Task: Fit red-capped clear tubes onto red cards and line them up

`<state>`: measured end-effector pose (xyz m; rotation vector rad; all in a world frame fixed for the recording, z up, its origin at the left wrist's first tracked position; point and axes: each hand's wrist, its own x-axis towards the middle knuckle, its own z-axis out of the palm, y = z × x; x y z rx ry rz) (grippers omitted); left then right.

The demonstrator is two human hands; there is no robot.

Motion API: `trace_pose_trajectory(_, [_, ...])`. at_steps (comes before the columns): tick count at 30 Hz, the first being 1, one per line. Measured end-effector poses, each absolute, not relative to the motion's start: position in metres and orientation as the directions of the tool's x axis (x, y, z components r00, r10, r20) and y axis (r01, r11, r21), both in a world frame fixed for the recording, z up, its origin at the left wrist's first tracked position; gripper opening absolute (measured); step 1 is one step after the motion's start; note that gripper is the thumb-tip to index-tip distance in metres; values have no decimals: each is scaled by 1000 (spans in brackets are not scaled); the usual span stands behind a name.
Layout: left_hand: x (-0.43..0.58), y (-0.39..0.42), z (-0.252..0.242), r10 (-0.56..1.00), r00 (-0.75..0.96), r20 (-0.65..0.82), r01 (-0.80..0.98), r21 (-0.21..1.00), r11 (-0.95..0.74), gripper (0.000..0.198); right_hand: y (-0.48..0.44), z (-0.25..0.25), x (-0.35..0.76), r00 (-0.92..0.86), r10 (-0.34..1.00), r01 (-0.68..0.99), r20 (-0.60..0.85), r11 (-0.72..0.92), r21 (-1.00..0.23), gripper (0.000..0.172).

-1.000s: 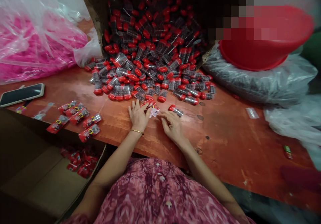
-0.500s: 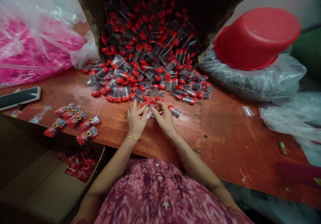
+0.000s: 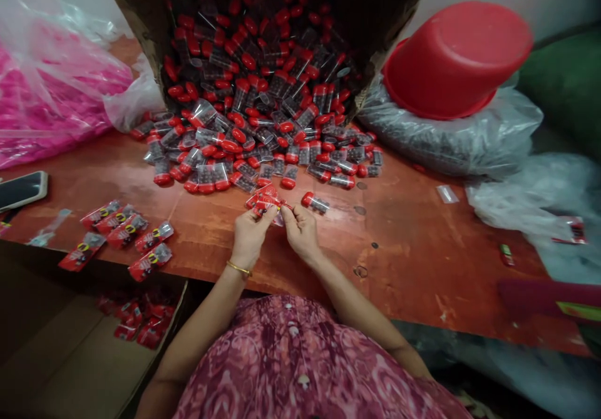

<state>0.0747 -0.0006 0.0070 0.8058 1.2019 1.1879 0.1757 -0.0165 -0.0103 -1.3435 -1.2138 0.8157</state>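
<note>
My left hand (image 3: pixel 250 237) pinches a small red printed plastic packet (image 3: pixel 263 197) between thumb and fingers. From the other side my right hand (image 3: pixel 302 232) closes on the packet's right end, thumb against fingertips. What lies inside the packet is hard to make out. Just beyond the right hand a clear tube with a red cap (image 3: pixel 315 203) and dark pieces inside lies on the red-brown table (image 3: pixel 404 237). Behind both hands a heap of the same red-capped tubes (image 3: pixel 253 131) spills from a dark carton. Several red packets (image 3: pixel 124 230) lie to the left of my left hand.
An open cardboard box (image 3: pixel 84 356) with red packets stands below the table's left front edge. A phone (image 3: pixel 23 190) and a bag of pink pieces (image 3: pixel 61 93) are at left. At right, an upturned red bucket (image 3: pixel 460 62) rests on a filled plastic bag (image 3: pixel 451 134).
The red packet is now turned up more into view, and my fingers have closed on it. The whole scene has shifted somewhat left as the camera turned.
</note>
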Motion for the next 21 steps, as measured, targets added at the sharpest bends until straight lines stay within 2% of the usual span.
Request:
trace_pose_trajectory(4, [79, -6, 7, 945, -27, -326, -355, 887, 296, 34, -21, -13, 173, 234, 947, 257, 221, 159, -953, 31])
trace_pose_trajectory(7, [78, -11, 10, 908, 70, -412, -418, 815, 402, 37, -21, -12, 176, 239, 935, 321, 261, 178, -930, 28])
trace_pose_trajectory(11, [74, -10, 15, 863, 84, -499, -447, 755, 480, 37, -19, -10, 202, 138, 933, 539, 332, 210, -815, 28])
trace_pose_trajectory(14, [71, -5, 18, 846, 75, -528, -486, 721, 493, 38, -13, -19, 237, 221, 912, 765, 345, 57, -642, 32])
trace_pose_trajectory(16, [71, -3, 20, 837, 88, -540, -501, 703, 505, 39, -10, -29, 259, 302, 899, 838, 316, -92, -538, 32])
trace_pose_trajectory(17, [71, -2, 20, 833, 101, -544, -504, 694, 514, 39, -11, -33, 267, 302, 906, 847, 297, -112, -519, 29])
trace_pose_trajectory(19, [71, -2, 21, 824, 127, -552, -507, 678, 532, 40, -15, -38, 275, 283, 927, 816, 248, -97, -570, 24])
trace_pose_trajectory(21, [71, -3, 21, 818, 151, -555, -503, 669, 547, 40, -25, -34, 272, 289, 937, 680, 198, -55, -731, 22])
